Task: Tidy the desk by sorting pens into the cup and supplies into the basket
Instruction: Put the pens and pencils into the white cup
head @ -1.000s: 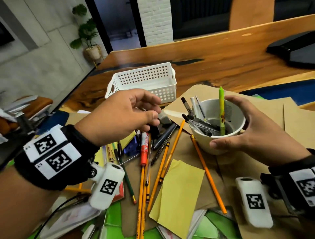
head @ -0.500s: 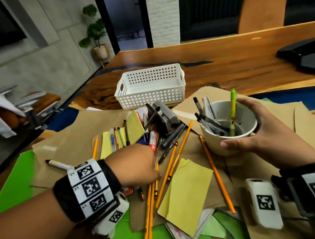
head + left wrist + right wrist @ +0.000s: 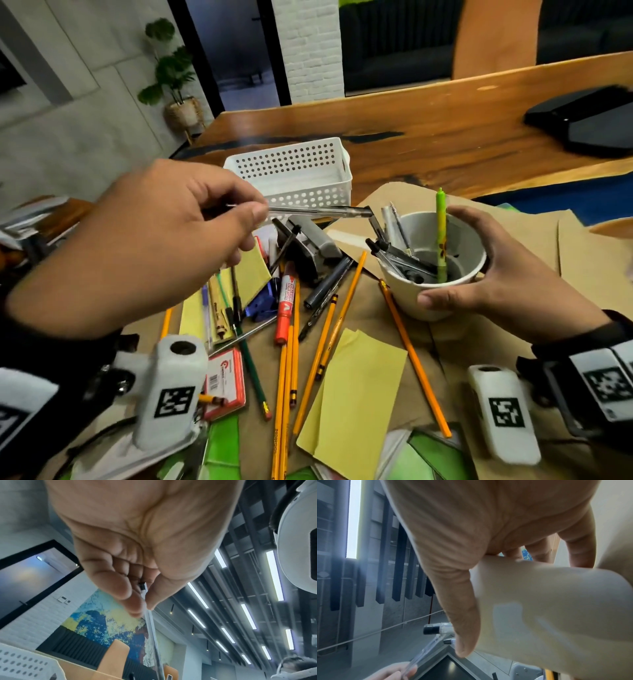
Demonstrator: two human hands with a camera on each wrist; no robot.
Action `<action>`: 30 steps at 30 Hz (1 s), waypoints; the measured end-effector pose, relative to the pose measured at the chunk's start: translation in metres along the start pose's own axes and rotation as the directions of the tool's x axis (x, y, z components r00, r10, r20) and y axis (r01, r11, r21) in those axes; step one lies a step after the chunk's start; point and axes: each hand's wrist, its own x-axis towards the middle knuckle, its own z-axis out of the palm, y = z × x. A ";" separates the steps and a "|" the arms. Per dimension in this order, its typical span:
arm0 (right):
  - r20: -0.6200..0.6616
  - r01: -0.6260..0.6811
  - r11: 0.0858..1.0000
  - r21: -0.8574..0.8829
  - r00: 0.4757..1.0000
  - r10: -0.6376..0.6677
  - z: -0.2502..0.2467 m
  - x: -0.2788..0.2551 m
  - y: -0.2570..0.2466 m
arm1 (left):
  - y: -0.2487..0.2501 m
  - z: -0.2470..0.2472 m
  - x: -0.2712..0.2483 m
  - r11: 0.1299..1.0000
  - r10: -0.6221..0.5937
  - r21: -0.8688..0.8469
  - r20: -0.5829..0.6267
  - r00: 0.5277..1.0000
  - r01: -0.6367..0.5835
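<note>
Since half a second ago left hand [image 3: 164,240] is up off the pencil pile and is now pinching a clear pen [image 3: 318,211] between thumb and fingers [image 3: 251,214], holding it level with the capped end pointing at the cup [image 3: 431,270]. Right hand [image 3: 493,277] is still gripping the white cup by its side, thumb across the near wall, fingers wrapping the far side. Cup is sitting right of the white basket [image 3: 308,178], holding several dark pens and one green pen [image 3: 441,236] standing upright. Basket is sitting on the counter [image 3: 462,137] behind the clutter.

Writing: red marker [image 3: 286,301] is carrying white lettering, too blurred to read; red-edged card [image 3: 226,380] is showing a logo and barcode, text unreadable. Square coded tags are showing on both wrist units.

Left wrist view is showing the pinch from below: pen [image 3: 150,628] running away from the fingertips [image 3: 135,607], black end tucked in the palm, basket corner [image 3: 25,664] low left. Right wrist view is showing the thumb pressed on the cup wall [image 3: 547,608], plus the pen's black-tipped end [image 3: 433,629] close beside the cup, which the head view is not making clear.

Yellow pencils [image 3: 287,377] and yellow paper [image 3: 356,401] are lying loose on brown paper.
</note>
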 end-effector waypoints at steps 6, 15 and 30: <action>0.000 0.018 0.999 0.038 1.000 -0.018 0.002 -0.002 -0.002 | 0.020 0.040 0.012 0.988 0.080 0.124 0.092 0.993 -0.091; 0.034 0.051 0.992 0.119 0.998 -0.056 0.001 -0.002 0.001 | 0.028 0.076 0.043 0.990 0.108 0.053 0.268 0.957 -0.127; 0.022 0.015 0.997 0.081 1.000 -0.017 0.002 -0.001 -0.004 | -0.042 0.094 0.037 0.920 -0.268 0.392 0.581 0.769 0.024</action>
